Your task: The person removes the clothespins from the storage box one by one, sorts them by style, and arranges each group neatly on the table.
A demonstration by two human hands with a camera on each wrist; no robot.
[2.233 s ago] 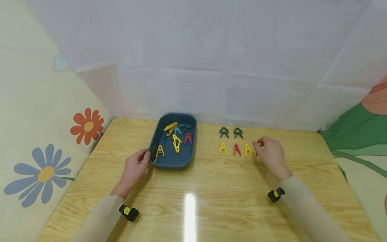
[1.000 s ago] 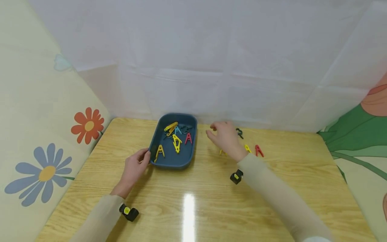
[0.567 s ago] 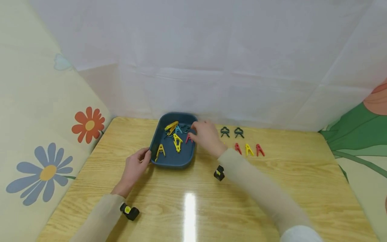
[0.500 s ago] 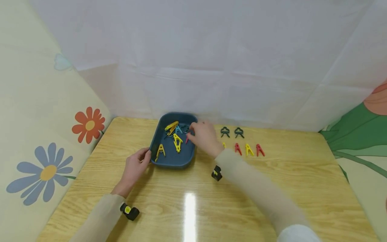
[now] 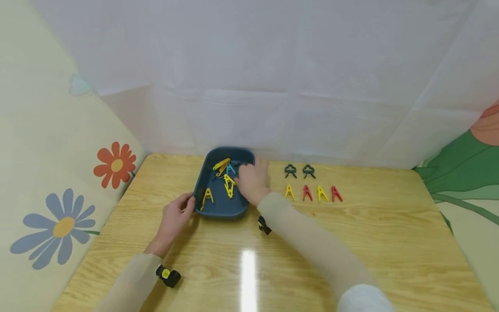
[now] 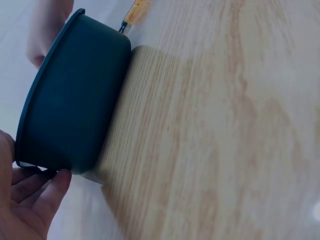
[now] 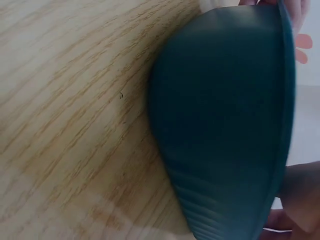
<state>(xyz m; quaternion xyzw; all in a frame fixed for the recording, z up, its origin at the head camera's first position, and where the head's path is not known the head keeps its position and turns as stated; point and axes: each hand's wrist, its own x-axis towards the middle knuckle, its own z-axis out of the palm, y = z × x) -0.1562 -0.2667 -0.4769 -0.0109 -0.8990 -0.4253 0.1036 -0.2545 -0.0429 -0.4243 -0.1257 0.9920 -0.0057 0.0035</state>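
A dark blue plastic basin (image 5: 223, 214) stands at the back of the table, with yellow clips (image 5: 228, 187) and a light blue clip (image 5: 230, 168) lying inside. My left hand (image 5: 175, 219) grips its near left rim; the left wrist view shows the fingers (image 6: 56, 192) against the outer wall. Over the right rim my right hand (image 5: 251, 182) reaches down into the basin. Its fingertips are hidden among the clips, so I cannot tell what they hold. The red clip on that side is covered by the hand. From the right wrist, mostly the basin's outer wall (image 7: 220, 100) shows.
Right of the basin, yellow clips (image 5: 289, 191) and red clips (image 5: 307, 193) stand in a row on the wooden table (image 5: 312, 242). Behind them are two dark green clips (image 5: 290, 170). A white sheet (image 5: 288, 95) hangs along the table's back edge.
My right hand has moved left from the row's right end, past the dark green clips and down into the basin. The red clip there is now covered. My left hand stays on the rim.
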